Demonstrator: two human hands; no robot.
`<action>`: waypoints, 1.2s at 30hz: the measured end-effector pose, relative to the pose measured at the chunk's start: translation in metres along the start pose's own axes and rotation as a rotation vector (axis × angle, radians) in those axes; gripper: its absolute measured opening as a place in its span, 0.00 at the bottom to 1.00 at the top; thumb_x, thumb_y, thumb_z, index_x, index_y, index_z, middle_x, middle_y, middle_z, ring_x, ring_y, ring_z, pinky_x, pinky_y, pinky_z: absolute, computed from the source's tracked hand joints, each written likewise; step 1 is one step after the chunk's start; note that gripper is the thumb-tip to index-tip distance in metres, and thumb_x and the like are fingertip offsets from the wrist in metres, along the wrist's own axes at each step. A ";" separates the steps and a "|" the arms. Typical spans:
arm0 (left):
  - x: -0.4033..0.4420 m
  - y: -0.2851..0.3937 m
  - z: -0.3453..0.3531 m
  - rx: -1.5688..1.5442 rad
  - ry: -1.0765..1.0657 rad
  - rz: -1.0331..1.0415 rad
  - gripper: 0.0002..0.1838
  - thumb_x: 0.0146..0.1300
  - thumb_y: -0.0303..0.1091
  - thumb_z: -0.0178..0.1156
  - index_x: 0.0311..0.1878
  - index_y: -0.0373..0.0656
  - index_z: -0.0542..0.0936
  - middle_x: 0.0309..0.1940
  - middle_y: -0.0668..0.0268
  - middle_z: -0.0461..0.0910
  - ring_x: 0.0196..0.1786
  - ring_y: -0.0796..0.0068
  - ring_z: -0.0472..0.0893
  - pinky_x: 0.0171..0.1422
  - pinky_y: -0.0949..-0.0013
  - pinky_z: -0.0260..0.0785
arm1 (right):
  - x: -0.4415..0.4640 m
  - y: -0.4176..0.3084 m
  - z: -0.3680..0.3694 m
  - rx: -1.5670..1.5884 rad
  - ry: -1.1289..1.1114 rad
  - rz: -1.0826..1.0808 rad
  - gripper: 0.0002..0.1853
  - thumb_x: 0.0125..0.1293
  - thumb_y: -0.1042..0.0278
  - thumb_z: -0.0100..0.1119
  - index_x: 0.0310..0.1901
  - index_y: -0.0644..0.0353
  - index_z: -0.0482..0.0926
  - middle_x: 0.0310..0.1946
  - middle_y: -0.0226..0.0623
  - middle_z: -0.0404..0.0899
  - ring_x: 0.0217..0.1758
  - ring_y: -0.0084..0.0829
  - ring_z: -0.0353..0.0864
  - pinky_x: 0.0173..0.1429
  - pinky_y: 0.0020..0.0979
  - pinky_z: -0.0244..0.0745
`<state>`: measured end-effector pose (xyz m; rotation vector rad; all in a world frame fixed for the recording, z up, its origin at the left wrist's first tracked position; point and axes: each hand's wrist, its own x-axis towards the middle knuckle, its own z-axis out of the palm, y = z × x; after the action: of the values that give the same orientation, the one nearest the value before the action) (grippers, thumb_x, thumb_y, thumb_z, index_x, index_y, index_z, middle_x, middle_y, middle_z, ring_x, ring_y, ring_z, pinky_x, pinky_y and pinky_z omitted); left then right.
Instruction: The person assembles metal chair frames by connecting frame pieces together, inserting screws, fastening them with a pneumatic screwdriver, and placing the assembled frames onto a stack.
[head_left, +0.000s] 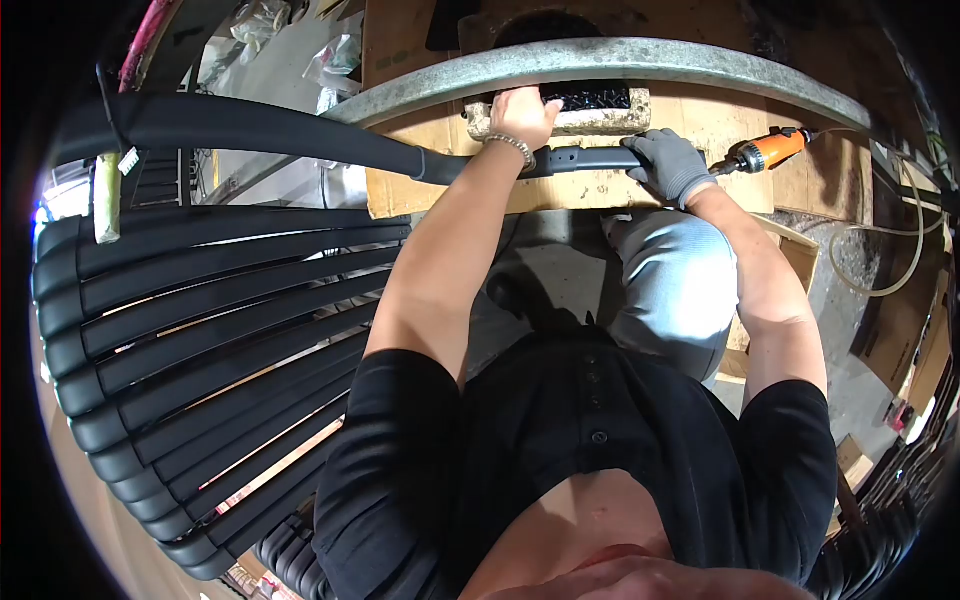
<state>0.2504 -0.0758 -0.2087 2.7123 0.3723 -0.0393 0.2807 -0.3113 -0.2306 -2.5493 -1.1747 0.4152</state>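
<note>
A long black tube lies across the cardboard-topped bench in front of me, with small holes in its narrower right part. My right hand, in a grey glove, is closed around that narrow end. My bare left hand, with a bracelet at the wrist, reaches past the tube to a worn tray holding small dark parts, seemingly screws. Its fingertips are hidden at the tray, so its grip does not show. Just right of my gloved hand lies an orange power screwdriver, its tip close to the tube's end.
A curved grey metal bar spans the bench beyond my hands. Many black tubes are stacked at my left. A pale hose loops at the right. Cardboard covers the bench.
</note>
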 end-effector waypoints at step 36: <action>0.023 0.004 0.003 0.152 -0.283 0.023 0.20 0.56 0.44 0.53 0.47 0.41 0.76 0.50 0.55 0.72 0.53 0.60 0.72 0.58 0.63 0.62 | -0.012 0.006 -0.023 0.044 0.252 0.052 0.20 0.46 0.59 0.64 0.43 0.54 0.76 0.37 0.37 0.74 0.42 0.38 0.73 0.45 0.33 0.69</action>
<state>0.2740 -0.0750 -0.2120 2.8051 0.2627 -0.4565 0.2862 -0.3273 -0.2100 -2.5088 -0.9986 0.1236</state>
